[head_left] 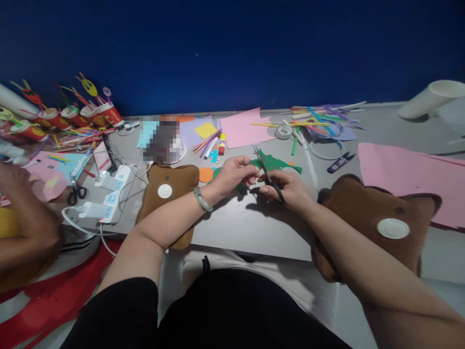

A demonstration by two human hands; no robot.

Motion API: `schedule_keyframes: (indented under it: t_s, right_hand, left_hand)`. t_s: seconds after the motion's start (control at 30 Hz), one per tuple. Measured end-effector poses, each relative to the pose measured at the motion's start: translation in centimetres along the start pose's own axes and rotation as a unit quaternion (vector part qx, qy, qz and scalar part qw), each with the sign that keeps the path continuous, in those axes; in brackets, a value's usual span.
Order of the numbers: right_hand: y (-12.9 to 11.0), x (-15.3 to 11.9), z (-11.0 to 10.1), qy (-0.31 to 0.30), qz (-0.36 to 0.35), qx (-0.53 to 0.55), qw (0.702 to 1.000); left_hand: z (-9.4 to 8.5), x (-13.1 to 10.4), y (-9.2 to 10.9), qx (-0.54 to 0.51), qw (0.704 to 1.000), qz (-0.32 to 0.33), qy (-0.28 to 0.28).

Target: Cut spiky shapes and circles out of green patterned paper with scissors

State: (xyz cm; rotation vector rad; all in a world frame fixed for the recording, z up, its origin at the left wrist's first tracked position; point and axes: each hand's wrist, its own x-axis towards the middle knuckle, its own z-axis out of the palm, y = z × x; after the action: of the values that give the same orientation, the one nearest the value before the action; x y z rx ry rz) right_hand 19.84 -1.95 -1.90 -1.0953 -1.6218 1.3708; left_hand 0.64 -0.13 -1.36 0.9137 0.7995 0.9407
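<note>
Black-handled scissors (pixel 275 188) sit in my right hand (pixel 286 190), their blades pointing up and slightly left. My left hand (pixel 236 175), with a pale bangle (pixel 202 199) on its wrist, is closed in a pinch right beside the blades. Whatever its fingertips hold is too small to make out. Green paper (pixel 278 162) with cut edges lies behind both hands, and a bit of green also shows beneath the left fingers. An orange paper circle (pixel 206 175) rests on the table left of my left hand.
Brown plush cushions (pixel 165 177) (pixel 370 208) flank my arms. A power strip (pixel 115 194) with cables stands left, near another person's arm (pixel 29 228). Behind are a glue stick (pixel 222 144), tape (pixel 283 131), pink paper (pixel 245 128), thread snips (pixel 340 162) and decorated red cups (pixel 109 114).
</note>
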Motion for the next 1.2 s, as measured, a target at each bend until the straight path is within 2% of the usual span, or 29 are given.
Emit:
schedule_keyframes:
  t_s: [0.47,0.93,1.2]
  right_hand:
    - [-0.3,-0.1,-0.2,-0.006,0.022,-0.011,1.0]
    - [0.4,0.0,-0.5,-0.008,0.035,-0.011,0.999]
    - [0.7,0.0,-0.5,-0.01,0.036,-0.008,0.999]
  left_hand:
    - [0.0,-0.1,0.2,-0.005,1.0,0.02,-0.001]
    - [0.3,-0.4,0.5,0.041,0.998,0.037,0.03]
    - [0.2,-0.3,0.5,0.065,0.997,0.039,0.018]
